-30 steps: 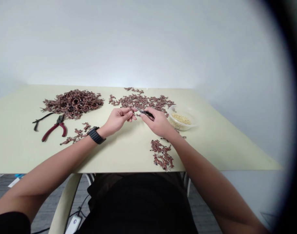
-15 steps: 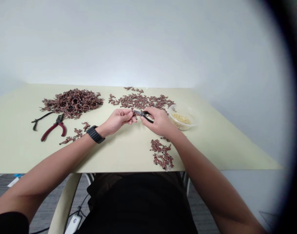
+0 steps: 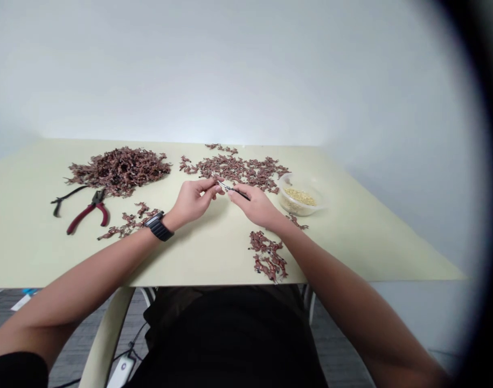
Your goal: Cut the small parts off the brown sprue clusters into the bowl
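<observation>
From my console I saw the right hand clamped on small black-handled steel pliers at frame centre, their tips just beside the left hand, its fingers pinched together on something too small to tell.

Left hand, right hand pinched, nearly touching.
</observation>
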`<action>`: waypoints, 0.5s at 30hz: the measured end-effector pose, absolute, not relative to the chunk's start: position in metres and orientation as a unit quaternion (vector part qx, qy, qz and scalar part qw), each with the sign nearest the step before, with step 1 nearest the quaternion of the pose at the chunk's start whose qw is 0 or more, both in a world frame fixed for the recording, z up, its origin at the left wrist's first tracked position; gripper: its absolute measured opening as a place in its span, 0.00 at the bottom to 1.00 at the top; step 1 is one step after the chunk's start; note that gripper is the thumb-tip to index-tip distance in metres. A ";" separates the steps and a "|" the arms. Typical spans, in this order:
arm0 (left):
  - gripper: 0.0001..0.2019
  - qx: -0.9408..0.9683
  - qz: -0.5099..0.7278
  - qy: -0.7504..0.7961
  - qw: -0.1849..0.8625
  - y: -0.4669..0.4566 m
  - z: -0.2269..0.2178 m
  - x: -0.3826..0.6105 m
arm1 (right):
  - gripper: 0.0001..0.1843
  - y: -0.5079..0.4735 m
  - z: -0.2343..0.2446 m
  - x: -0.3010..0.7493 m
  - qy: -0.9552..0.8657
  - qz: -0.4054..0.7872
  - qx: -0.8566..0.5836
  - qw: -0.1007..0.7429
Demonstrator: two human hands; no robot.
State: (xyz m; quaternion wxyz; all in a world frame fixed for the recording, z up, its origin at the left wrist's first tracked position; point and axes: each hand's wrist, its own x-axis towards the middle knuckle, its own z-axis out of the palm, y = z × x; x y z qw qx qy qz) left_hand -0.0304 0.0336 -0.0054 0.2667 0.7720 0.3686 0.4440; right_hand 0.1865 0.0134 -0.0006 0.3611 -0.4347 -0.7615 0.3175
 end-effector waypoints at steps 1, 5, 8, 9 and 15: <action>0.18 0.771 0.441 0.369 0.275 0.034 -0.006 -0.031 | 0.20 0.015 -0.001 0.188 -0.761 0.317 -0.436 0.360; 0.19 0.762 0.441 0.385 0.277 0.042 -0.010 -0.036 | 0.19 0.020 -0.006 0.199 -0.771 0.247 -0.479 0.338; 0.14 0.794 0.417 0.417 0.147 0.058 -0.009 -0.048 | 0.16 0.025 -0.015 0.207 -0.783 0.155 -0.527 0.292; 0.12 0.807 0.398 0.426 0.093 0.065 -0.008 -0.054 | 0.16 0.026 -0.018 0.209 -0.788 0.143 -0.533 0.273; 0.15 0.749 0.327 0.572 -0.069 0.105 0.024 -0.135 | 0.16 0.026 -0.021 0.204 -0.802 0.164 -0.531 0.220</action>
